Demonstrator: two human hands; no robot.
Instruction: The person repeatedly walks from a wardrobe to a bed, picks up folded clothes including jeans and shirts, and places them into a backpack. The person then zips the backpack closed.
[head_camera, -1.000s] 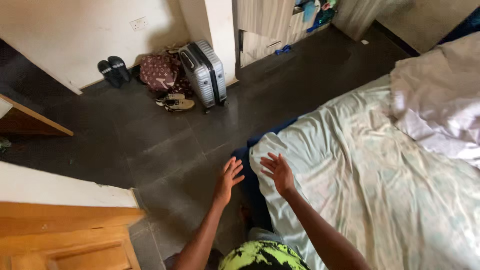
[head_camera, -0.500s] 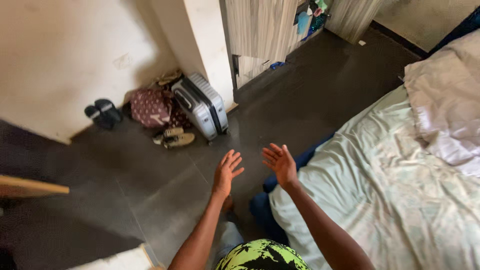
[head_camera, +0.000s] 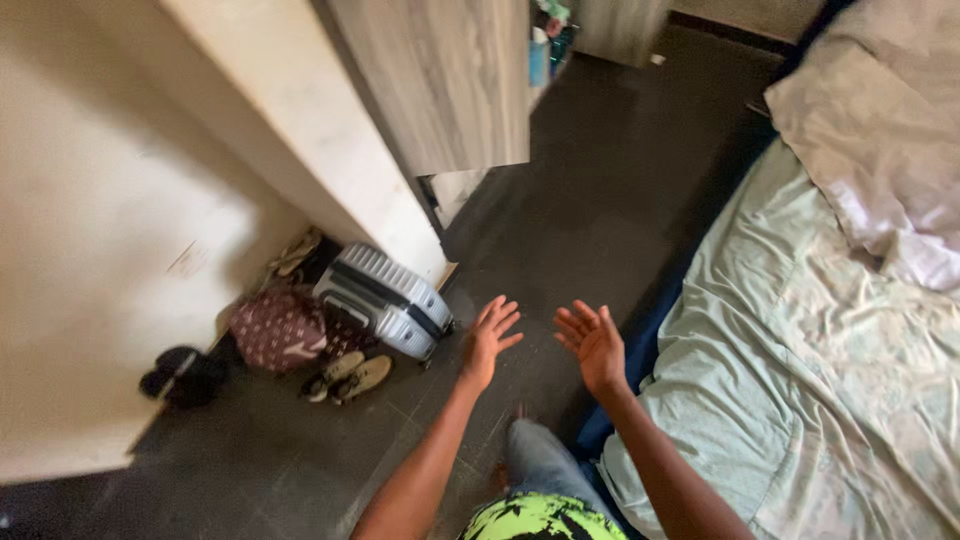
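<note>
Both of my hands are raised in front of me over the dark tiled floor (head_camera: 600, 170), holding nothing. My left hand (head_camera: 488, 338) has its fingers spread, palm turned inward. My right hand (head_camera: 592, 343) faces it, fingers apart, just left of the bed's edge. The bed (head_camera: 820, 370) with a pale green patterned sheet fills the right side. A dark blue mattress edge (head_camera: 640, 345) shows beside my right hand. A grey hard-shell suitcase (head_camera: 385, 298) stands to the left of my left hand.
A maroon patterned bag (head_camera: 275, 330), beige sneakers (head_camera: 355, 377) and black slippers (head_camera: 180, 375) lie by the cream wall (head_camera: 100, 250). A wood-grain wardrobe (head_camera: 450, 80) stands ahead. A crumpled pale blanket (head_camera: 880, 130) lies on the bed's far end.
The view has swung and moved forward along the bed; the wooden door at left has left the frame. My hands stay raised and empty, now over the floor beside the suitcase.
</note>
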